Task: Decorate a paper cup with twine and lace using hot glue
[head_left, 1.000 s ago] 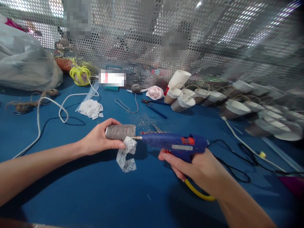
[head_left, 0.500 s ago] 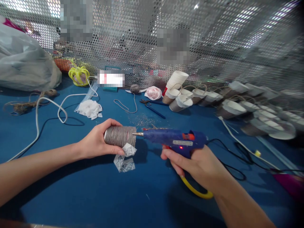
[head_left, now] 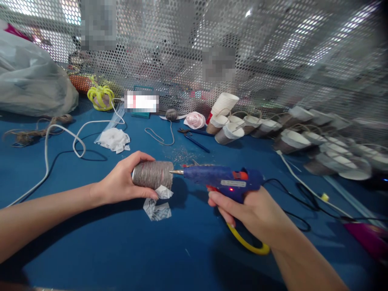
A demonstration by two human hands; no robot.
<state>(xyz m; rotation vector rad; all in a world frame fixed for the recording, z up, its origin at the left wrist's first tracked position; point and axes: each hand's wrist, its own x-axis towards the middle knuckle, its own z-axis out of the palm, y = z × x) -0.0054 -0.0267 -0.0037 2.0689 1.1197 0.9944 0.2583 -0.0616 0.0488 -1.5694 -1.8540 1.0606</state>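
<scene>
My left hand (head_left: 127, 178) grips a cup wrapped in grey twine (head_left: 151, 176), tipped on its side, with fingers over it and thumb below. A strip of white patterned lace (head_left: 164, 192) hangs from the cup's lower edge, and its folded end (head_left: 157, 210) shows beneath. My right hand (head_left: 245, 206) is closed round the handle of a blue hot glue gun (head_left: 209, 174), whose red light glows. Its metal nozzle points left, at the cup's right end; whether it touches cannot be made out. A yellow curved handle (head_left: 247, 244) shows below my right hand.
Finished twine-wrapped cups (head_left: 292, 139) crowd the right side. At the back are stacked white cups (head_left: 224, 104), a pink ribbon roll (head_left: 194, 120), a twine ball (head_left: 171, 114) and pliers (head_left: 197, 143). White lace (head_left: 113, 140) and a white cable (head_left: 63, 128) lie left. Perforated metal (head_left: 169, 52) stands behind.
The hands, cup and glue gun keep nearly the same places; the nozzle stays by the cup's right end. The view has shifted slightly, so background things sit a little further left.
</scene>
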